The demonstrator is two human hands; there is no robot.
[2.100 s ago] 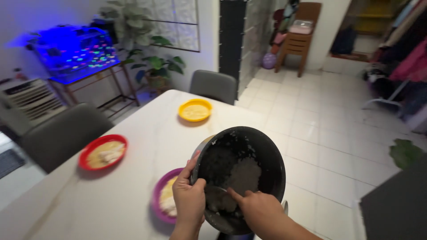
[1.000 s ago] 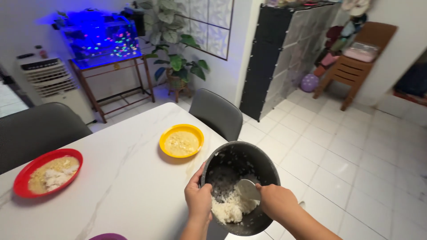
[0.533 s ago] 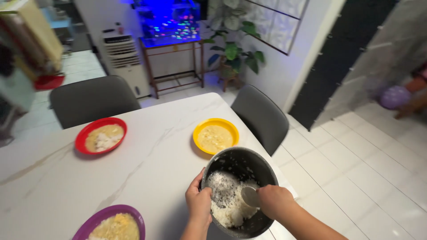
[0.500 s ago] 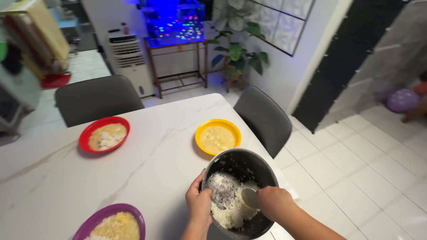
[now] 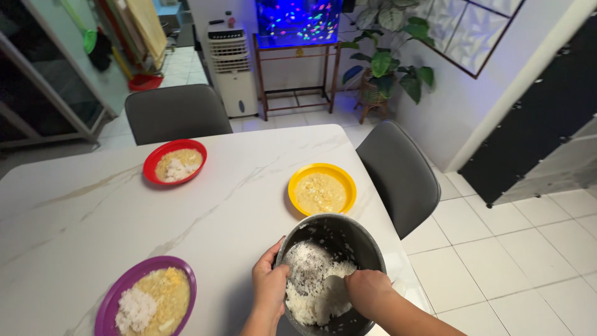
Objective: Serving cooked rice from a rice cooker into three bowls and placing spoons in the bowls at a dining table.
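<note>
Rice (image 5: 314, 283) remains in the dark cooker pot (image 5: 367, 239), tilted at the near edge of the white marble table (image 5: 81, 218). The left hand (image 5: 269, 287) clamps the pot's rim; the right hand (image 5: 365, 292) is closed around a white rice paddle (image 5: 334, 289) dug into the rice. Rice shows on the purple plate (image 5: 118, 292) and red plate (image 5: 155, 163); the yellow plate (image 5: 341, 180), just beyond the pot, shows only yellow food, so it seems unserved. Two grey chairs (image 5: 398, 174) stand alongside; nothing blocks the way.
</note>
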